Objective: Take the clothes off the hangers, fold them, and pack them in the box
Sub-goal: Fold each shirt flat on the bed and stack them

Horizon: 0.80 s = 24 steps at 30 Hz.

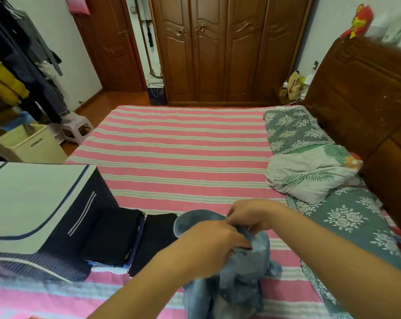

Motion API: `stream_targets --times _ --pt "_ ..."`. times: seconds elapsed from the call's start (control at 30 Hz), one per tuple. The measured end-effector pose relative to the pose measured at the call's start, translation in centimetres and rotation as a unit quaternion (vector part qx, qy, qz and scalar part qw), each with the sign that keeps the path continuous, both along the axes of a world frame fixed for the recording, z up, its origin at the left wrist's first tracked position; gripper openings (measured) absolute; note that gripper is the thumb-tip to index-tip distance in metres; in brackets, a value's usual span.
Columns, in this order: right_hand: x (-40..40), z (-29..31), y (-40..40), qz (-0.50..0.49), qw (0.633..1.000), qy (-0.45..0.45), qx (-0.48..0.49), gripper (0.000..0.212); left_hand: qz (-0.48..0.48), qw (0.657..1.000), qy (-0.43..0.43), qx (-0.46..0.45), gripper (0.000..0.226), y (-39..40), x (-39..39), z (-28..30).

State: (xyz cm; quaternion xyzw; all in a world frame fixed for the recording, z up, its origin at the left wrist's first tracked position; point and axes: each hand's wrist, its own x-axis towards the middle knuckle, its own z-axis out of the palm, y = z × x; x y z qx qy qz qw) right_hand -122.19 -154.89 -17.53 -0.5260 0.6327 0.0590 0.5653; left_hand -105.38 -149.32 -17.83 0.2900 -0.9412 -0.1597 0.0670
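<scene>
A blue denim garment (241,279) hangs bunched above the near part of the striped bed. My left hand (208,242) grips its upper part from the left. My right hand (250,215) pinches the same fabric from above, close to the left hand. No hanger shows among the folds. The dark fabric storage box (63,247) stands on the bed at the left, its white lid (31,203) flipped up. Folded black clothes (116,236) lie beside it, with a second dark folded piece (155,238) to their right.
The pink striped bed (183,157) stretches ahead. Grey floral pillows (291,130) and a crumpled quilt (310,173) lie along the right by the wooden headboard (365,95). Clothes hang on a rack (15,65) at the far left, above a cream bin (33,146) and a stool (77,130).
</scene>
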Motion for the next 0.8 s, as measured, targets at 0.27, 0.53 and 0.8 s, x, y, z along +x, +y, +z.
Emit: stream_targets --times 0.27,0.53,0.8 --pt "0.8 -2.7 0.8 -0.205 0.953 0.01 -0.223 0.024 0.382 0.907 0.14 -0.106 0.042 2.7 1.9 -3.8" --pt "0.6 -2.7 2.2 -0.213 0.916 0.005 -0.34 0.009 0.535 0.511 0.337 0.582 0.024 -0.5 5.0 -4.2" --pt "-1.0 -4.8 3.4 -0.178 0.855 0.099 -0.477 0.033 0.389 0.353 0.525 0.67 0.03 -1.4 5.6 -2.8"
